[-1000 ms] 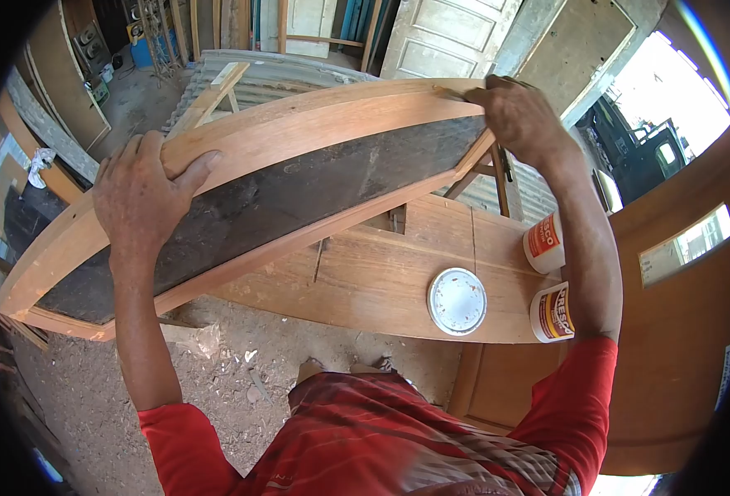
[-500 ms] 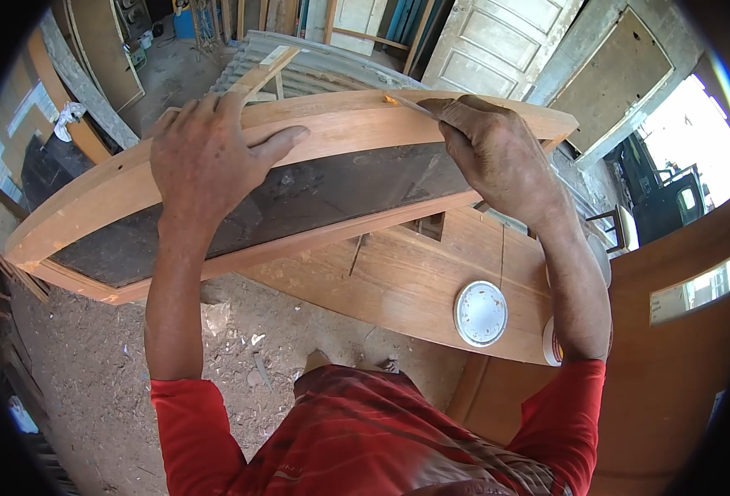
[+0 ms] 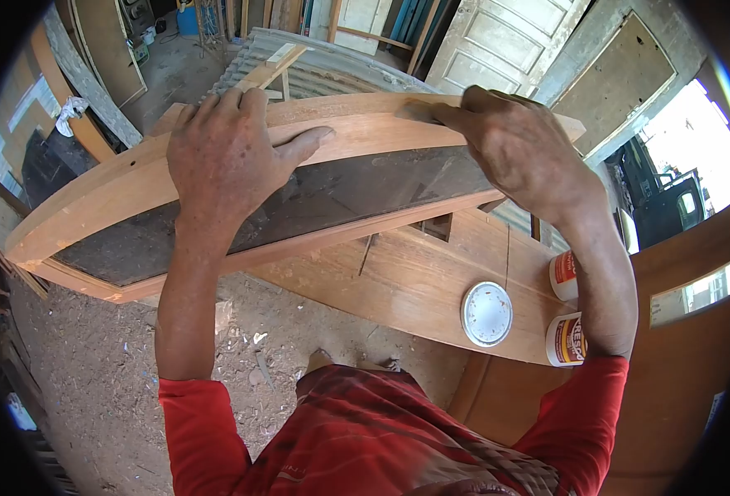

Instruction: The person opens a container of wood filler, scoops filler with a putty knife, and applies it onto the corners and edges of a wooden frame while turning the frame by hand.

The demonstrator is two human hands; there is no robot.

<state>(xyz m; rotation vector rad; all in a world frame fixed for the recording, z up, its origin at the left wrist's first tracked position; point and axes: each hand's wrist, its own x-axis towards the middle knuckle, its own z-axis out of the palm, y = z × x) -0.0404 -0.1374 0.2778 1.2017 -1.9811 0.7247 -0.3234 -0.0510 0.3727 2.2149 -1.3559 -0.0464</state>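
Note:
A curved wooden frame (image 3: pixel 365 132) with a dark panel (image 3: pixel 356 182) set in it lies across the view before me. My left hand (image 3: pixel 228 153) grips its arched rail, fingers over the far edge and thumb stretched along the near face. On the right part of the same rail, my right hand (image 3: pixel 518 145) holds a putty knife (image 3: pixel 418 110), its thin blade laid against the wood; the grip hides most of the tool.
Below the frame is a wooden panel (image 3: pixel 406 289) bearing a round white lid (image 3: pixel 487 314) and two labelled tubs (image 3: pixel 565 339). Corrugated sheets (image 3: pixel 332 62) and a white door (image 3: pixel 497 41) stand behind. Wood shavings litter the floor (image 3: pixel 108 364).
My right hand has moved slightly right and the putty knife's blade now lies flatter on the rail. My left hand has shifted a little right and down. Both tubs now show beside my right forearm.

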